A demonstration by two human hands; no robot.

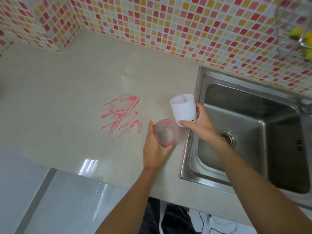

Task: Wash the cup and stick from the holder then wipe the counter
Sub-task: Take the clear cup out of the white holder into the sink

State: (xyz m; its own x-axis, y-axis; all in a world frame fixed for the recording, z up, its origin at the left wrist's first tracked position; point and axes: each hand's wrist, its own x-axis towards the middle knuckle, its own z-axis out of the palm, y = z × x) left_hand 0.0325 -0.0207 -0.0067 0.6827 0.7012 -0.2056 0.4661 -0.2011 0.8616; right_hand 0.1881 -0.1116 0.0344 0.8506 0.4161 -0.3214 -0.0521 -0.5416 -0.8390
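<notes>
My left hand [155,147] grips a clear pinkish cup [166,132], held upright just above the counter near the sink's left rim. My right hand [199,124] holds a white cylindrical holder [183,108], tilted with its mouth toward the upper left. A thin pale stick [182,97] shows inside the holder at its rim. Red smeared streaks [122,114] mark the beige counter [67,98] to the left of both hands.
A steel sink [211,78] with a round drain [227,137] lies to the right. A tap [305,107] sits at the right edge. A wire rack with yellow sponges [297,31] hangs on the mosaic tile wall. The counter's front edge runs below my forearms.
</notes>
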